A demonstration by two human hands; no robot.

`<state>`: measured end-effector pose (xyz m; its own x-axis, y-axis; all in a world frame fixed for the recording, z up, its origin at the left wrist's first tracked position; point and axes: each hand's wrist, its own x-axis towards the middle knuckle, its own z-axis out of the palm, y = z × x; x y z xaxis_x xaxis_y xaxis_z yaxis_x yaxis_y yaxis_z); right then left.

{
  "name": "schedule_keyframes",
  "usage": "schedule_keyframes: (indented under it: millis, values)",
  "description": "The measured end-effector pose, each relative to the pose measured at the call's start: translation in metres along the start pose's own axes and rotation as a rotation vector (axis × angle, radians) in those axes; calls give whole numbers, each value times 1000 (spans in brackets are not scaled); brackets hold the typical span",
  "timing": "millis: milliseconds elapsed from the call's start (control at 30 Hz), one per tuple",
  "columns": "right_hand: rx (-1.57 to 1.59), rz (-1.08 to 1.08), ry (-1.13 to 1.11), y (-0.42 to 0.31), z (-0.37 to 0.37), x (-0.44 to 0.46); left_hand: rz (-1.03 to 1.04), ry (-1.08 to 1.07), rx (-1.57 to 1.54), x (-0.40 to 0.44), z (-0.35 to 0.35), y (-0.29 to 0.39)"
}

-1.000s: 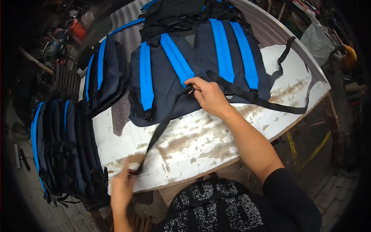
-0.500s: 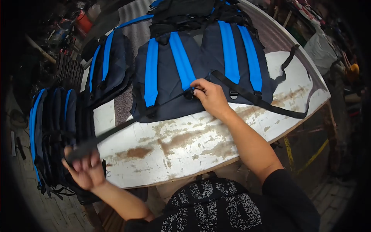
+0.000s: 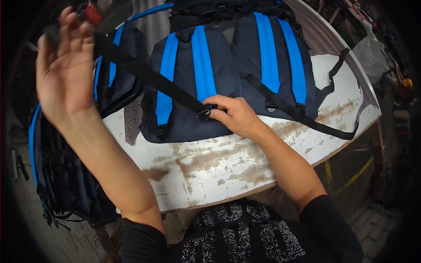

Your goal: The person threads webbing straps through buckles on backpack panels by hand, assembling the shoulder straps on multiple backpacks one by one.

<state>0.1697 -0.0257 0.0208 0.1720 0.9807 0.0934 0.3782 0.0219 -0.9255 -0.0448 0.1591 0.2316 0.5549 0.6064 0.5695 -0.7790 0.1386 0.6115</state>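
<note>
A dark navy backpack panel (image 3: pixel 180 83) with two blue shoulder straps lies on the worktable (image 3: pixel 206 175). At its lower edge my right hand (image 3: pixel 237 114) pinches a black plastic buckle (image 3: pixel 203 114) at the foot of the inner blue strap (image 3: pixel 204 65). Black webbing (image 3: pixel 158 83) runs from this buckle up and left to my left hand (image 3: pixel 68 70). That hand is raised, palm in view and fingers stretched out; the webbing's far end passes behind it and is hidden. A second backpack panel (image 3: pixel 250 57) with blue straps lies to the right.
Loose black webbing (image 3: pixel 324 128) hangs past the table's right edge. More backpacks (image 3: pixel 123 74) lie on the left, with a stack (image 3: pixel 66 175) of them below. Black bag pieces (image 3: pixel 197 17) are piled at the back. A pale plastic bag (image 3: pixel 368 57) stands beyond the table.
My left hand has swung up from the lower left, and the webbing now slants upward from the buckle. My right hand stays at the buckle, shifted slightly. The panels have shifted slightly in view.
</note>
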Motion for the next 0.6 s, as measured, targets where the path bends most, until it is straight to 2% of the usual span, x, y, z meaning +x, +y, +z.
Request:
schedule_keyframes:
  millis: [33,67,133,200,233,300,433,600]
  values:
    - [4,-29,8,4,3,-1,-22,47,57,8,0,-7]
    - [7,-57,16,7,5,-2,89,235,211,8,-5,-30]
    - [90,-44,60,3,4,-3,92,337,326,-12,-18,-69]
    - [133,-36,114,4,3,-4,2,497,437,-51,-6,-113]
    - [137,-38,144,5,2,-3,-26,474,442,-71,-6,-132]
    - [136,-42,183,6,2,-2,-142,662,542,-106,-9,-161]
    - [67,-74,205,6,4,-3,-190,677,484,-148,-27,-186]
    - [37,-121,239,11,11,-2,-173,543,450,-148,-20,-183]
